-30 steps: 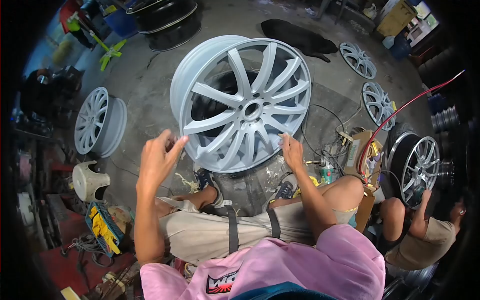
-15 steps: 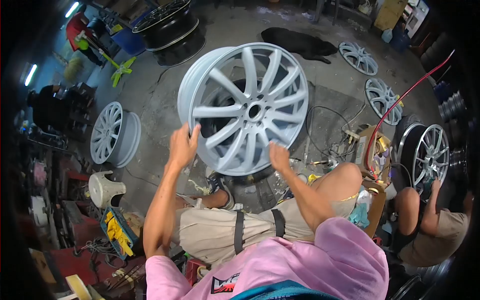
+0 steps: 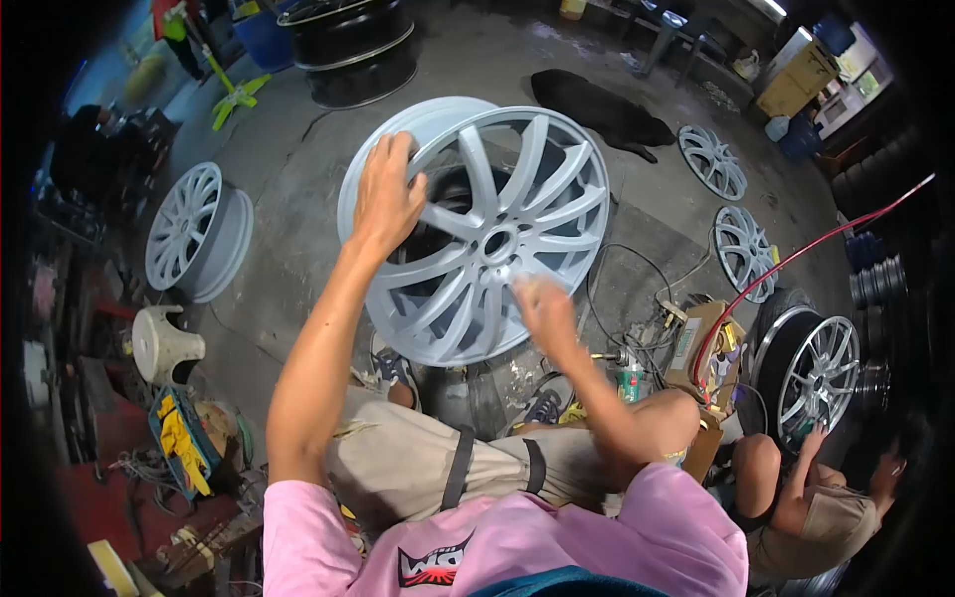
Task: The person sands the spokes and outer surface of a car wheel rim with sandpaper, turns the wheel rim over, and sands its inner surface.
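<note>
Right now, reaches up with the left hand to the upper-left side of a large grey wheel, with fingers extended and thumb set apart, over the gap between front lip and barrel. Looks unclenched there; cannot tell from this angle whether contact is full. Holds the right hand in front of the lower-right spokes, just below and right of the hub. Cannot tell whether curled or spread at those fingers, given the blur, nor whether touching metal.

Leans the wheel with spoked face up and toward the body, directly ahead of the chest. Offers no long axis across the round face; sends the axle line back and up-left, into the barrel. Comes nearer to the hub with the right hand, nearer to the outer lip with the left.

Below the lower lip, sets 2 shoes, the left and the right, close in. Beyond the right edge, finds cables, then a cardboard box and 2 wheel faces, upper and lower. Leaves bare floor to the left, as far as a smaller wheel and a stool. Beyond the top edge, meets a black dog, lying down.
</note>
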A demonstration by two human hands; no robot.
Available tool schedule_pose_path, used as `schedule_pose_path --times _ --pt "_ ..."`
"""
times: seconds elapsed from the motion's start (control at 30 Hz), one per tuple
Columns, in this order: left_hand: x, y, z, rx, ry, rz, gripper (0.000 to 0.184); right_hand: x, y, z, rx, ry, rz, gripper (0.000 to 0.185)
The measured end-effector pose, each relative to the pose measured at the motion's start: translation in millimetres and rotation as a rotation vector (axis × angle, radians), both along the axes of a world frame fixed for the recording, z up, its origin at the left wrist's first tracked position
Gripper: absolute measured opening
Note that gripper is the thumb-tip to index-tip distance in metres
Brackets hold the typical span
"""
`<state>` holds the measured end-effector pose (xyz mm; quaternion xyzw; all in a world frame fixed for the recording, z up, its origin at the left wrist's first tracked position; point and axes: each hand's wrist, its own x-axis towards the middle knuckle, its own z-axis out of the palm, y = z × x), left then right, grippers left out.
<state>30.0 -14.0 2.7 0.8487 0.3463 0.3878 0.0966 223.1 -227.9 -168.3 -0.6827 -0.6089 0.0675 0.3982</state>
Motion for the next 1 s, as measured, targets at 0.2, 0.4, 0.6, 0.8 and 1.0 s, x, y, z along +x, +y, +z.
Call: schedule_pose_path --times 0.2,0.4,0.6,0.8,1.0 --pt "2 6 -3 -0.129 -0.007 -0.103 0.046 58 80 110 0.233 -0.632 0.199 0.038" --pt "-6 4 3 -0.438 -0.015 -0.170 0.065 100 128 145 0.278 -1.018 0.277 0.045" --pt "-8 10 -1 -0.363 -0.029 -0.249 0.065 81 111 98 0.239 -1.031 0.486 0.044" --pt "-6 6 5 -0.540 0.036 -0.219 0.066 90 128 154 0.286 -0.898 0.108 0.046" --pt "-7 7 0 -0.345 -0.069 -0.269 0.066 92 120 123 0.246 -0.977 0.262 0.050"
